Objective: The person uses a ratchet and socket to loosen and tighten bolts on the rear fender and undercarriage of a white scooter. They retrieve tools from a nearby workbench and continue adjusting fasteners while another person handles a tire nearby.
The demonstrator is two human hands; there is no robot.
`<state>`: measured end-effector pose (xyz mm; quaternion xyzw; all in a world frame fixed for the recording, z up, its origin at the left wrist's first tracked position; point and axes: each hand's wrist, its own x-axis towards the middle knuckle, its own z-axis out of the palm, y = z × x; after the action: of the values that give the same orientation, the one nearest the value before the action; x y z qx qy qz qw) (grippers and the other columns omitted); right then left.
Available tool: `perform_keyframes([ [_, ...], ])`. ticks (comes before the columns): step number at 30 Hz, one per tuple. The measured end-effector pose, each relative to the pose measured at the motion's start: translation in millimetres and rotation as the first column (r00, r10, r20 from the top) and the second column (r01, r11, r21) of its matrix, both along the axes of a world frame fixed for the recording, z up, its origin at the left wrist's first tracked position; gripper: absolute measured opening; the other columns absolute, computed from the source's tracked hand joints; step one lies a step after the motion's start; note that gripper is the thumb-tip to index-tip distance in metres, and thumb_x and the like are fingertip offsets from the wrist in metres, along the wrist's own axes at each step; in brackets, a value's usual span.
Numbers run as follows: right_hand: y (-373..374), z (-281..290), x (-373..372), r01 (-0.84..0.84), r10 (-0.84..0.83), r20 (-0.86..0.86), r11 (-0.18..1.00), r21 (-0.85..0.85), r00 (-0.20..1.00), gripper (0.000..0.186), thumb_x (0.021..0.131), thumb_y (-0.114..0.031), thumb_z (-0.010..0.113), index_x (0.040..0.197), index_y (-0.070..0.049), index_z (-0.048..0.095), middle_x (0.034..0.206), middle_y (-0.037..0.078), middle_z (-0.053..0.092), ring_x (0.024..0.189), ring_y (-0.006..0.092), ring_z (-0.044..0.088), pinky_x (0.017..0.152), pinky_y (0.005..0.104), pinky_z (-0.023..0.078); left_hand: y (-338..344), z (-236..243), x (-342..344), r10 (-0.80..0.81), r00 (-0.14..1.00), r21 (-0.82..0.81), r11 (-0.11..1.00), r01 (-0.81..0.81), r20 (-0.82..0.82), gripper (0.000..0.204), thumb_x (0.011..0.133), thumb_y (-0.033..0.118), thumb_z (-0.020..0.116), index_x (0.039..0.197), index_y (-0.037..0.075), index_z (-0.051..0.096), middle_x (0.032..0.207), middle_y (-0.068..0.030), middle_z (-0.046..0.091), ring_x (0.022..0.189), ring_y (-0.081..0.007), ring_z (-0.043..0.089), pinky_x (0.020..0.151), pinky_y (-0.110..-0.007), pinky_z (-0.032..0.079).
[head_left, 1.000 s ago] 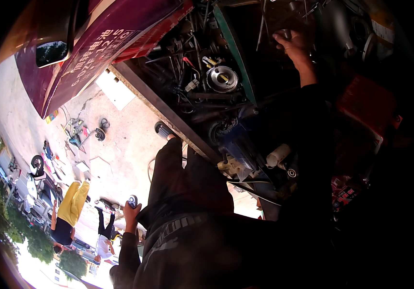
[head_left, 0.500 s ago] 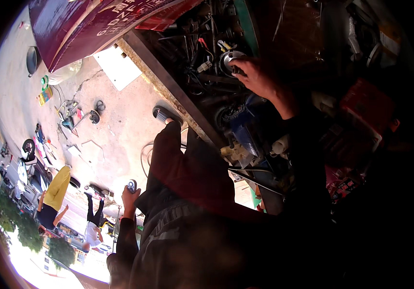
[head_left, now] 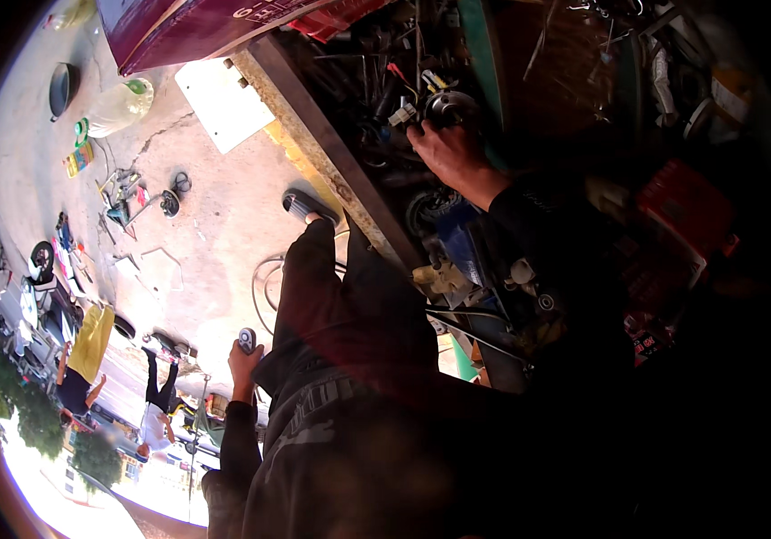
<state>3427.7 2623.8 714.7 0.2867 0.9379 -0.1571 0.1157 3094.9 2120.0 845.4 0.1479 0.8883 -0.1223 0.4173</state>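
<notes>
My left hand (head_left: 242, 370), low beside my leg, is closed around a ratchet wrench (head_left: 247, 340) whose rounded grey head sticks up above the fist. Over a dark, cluttered tool bin my right hand (head_left: 457, 160) reaches down with bent fingers. Its fingertips sink into shadow among metal parts, and what they pinch, if anything, is hidden. Just beyond the knuckles lies a round silver metal part (head_left: 451, 106). A white plug connector (head_left: 402, 112) and a yellow-and-white connector (head_left: 435, 79) are close by.
A rusty metal edge (head_left: 313, 148) bounds the bin. Within it are a blue part (head_left: 462, 251) and a red box (head_left: 686, 207). A purple carton (head_left: 188, 31) overhangs the far left. On the ground lie a white sheet (head_left: 224, 103) and a cable (head_left: 264, 292); two people stand farther off.
My right hand has moved left and nearer to me, off the round silver part. The left hand still grips the ratchet wrench. The whole view has shifted slightly.
</notes>
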Motion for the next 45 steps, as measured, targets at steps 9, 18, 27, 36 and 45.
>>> perform_keyframes([
  [9, 32, -5, 6, 0.742, -0.729, -0.181, 0.671, 0.004, 0.66, 0.031, 0.079, -0.009, 0.07, 0.109, -0.008, 0.063, 0.104, 0.015, 0.063, 0.088, 0.036, 0.063, 0.074, 0.0438, 0.052, -2, 1, 4, 0.019, 1.0, 0.023, 1.0, -0.019, -0.011, 0.041, 0.069, 0.029, 0.078, 0.088, -0.001, 0.057, 0.078, -0.0201, 0.067, 0.074, -0.0385, 0.067, 0.067, -0.045, 0.05],
  [18, 16, -19, -37, 0.102, -0.068, -0.222, 0.984, 0.144, 0.973, 0.021, 0.08, -0.007, 0.06, 0.101, -0.003, 0.062, 0.105, 0.016, 0.063, 0.069, 0.0288, 0.068, 0.056, 0.0396, 0.055, 32, -1, 10, 0.06, 0.998, 0.197, 0.979, -0.056, -0.013, 0.033, 0.074, 0.02, 0.078, 0.088, -0.002, 0.058, 0.077, -0.0184, 0.067, 0.071, -0.0328, 0.067, 0.065, -0.041, 0.05],
  [27, 24, 5, -39, -0.048, 0.056, 0.195, 0.998, -0.049, 0.979, 0.024, 0.083, -0.006, 0.061, 0.106, 0.002, 0.063, 0.102, 0.016, 0.063, 0.087, 0.0328, 0.068, 0.068, 0.0421, 0.057, 92, -13, 13, 0.134, 0.983, 0.555, 0.812, -0.182, 0.126, 0.025, 0.078, 0.013, 0.077, 0.093, -0.002, 0.063, 0.076, -0.0091, 0.067, 0.063, -0.0132, 0.058, 0.06, -0.032, 0.047],
  [36, 23, 91, -10, 0.148, -0.068, 0.424, 0.976, -0.159, 0.903, 0.027, 0.084, -0.019, 0.071, 0.097, 0.002, 0.06, 0.1, 0.02, 0.064, 0.086, 0.0372, 0.063, 0.072, 0.0457, 0.05, 147, 14, 16, -0.02, 0.95, 0.6, 0.78, -0.18, 0.311, 0.021, 0.08, 0.013, 0.077, 0.084, 0.0, 0.06, 0.071, -0.0123, 0.064, 0.062, -0.0182, 0.061, 0.06, -0.032, 0.047],
  [45, -100, 218, -95, 0.442, -0.853, 0.111, 0.149, -0.885, 0.51, 0.015, 0.098, -0.019, 0.057, 0.104, -0.005, 0.053, 0.085, 0.006, 0.062, 0.056, 0.0057, 0.047, 0.05, 0.02, 0.037, 162, 40, 11, 0.067, 0.698, 0.576, 0.512, -0.637, 0.713, 0.026, 0.091, 0.013, 0.068, 0.112, -0.001, 0.063, 0.092, -0.0067, 0.071, 0.078, -0.0097, 0.066, 0.067, -0.024, 0.053],
])
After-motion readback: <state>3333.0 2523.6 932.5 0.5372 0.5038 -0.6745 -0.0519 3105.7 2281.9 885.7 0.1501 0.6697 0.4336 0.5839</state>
